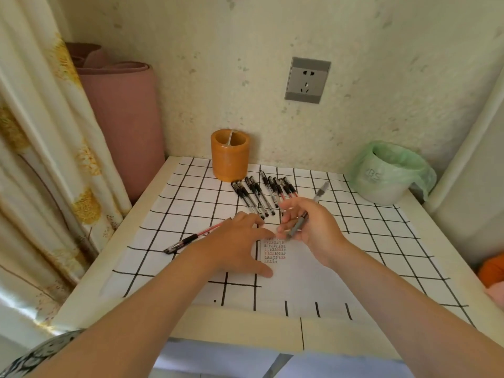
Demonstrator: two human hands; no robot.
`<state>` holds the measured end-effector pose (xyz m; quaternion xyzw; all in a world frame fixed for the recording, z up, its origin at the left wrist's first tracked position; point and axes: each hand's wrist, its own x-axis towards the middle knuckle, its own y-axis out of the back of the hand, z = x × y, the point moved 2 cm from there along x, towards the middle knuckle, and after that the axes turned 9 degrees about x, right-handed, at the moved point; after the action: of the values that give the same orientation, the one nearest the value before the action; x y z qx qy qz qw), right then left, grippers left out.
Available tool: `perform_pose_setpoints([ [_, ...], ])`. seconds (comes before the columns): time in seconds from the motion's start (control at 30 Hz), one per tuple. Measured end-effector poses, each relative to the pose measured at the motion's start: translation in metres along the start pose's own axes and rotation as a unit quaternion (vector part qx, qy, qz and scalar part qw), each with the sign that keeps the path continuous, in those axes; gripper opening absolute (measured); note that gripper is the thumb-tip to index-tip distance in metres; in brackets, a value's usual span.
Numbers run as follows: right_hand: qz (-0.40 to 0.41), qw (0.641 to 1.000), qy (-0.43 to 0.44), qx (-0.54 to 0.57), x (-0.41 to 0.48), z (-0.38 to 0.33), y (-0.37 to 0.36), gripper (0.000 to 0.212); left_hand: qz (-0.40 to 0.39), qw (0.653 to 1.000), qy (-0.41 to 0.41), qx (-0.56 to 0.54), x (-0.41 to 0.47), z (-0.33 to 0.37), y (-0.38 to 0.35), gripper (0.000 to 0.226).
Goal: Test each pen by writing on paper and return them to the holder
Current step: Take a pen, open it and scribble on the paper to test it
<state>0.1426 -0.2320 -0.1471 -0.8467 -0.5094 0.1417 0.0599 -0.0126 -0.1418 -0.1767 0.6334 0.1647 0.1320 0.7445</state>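
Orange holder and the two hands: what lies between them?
In the head view, a row of pens lies flat between the orange holder and the left hand and right hand.

My left hand (237,241) and right hand (316,230) are bare. So are my left forearm (152,304) and right forearm (395,290), uncovered from wrist to elbow. At my left elbow the edge of a sleeve (41,353) shows: pale grey cloth with a darker grey print, perhaps leaves, too blurred to tell for sure.
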Motion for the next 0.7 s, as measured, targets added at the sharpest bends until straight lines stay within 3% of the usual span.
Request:
perform_pose_setpoints([
  [0.1, 0.004, 0.995, 0.010, -0.099, -0.002, 0.011, 0.010, 0.049, -0.004, 1.000, 0.003, -0.008, 0.000, -0.002, 0.000, 0.086],
  [0.3, -0.040, 0.988, 0.019, -0.151, -0.009, 0.023, 0.014, 0.010, -0.016, 1.000, 0.011, -0.009, 0.001, -0.006, 0.001, 0.087],
  [0.5, -0.079, 0.964, 0.064, -0.246, -0.016, 0.028, 0.019, 0.013, -0.021, 0.999, 0.017, -0.021, 0.003, -0.006, 0.000, 0.088],
  [0.7, -0.122, 0.957, 0.088, -0.250, -0.018, 0.033, 0.019, 0.013, -0.026, 0.999, 0.014, -0.013, 0.004, -0.006, 0.001, 0.087],
])
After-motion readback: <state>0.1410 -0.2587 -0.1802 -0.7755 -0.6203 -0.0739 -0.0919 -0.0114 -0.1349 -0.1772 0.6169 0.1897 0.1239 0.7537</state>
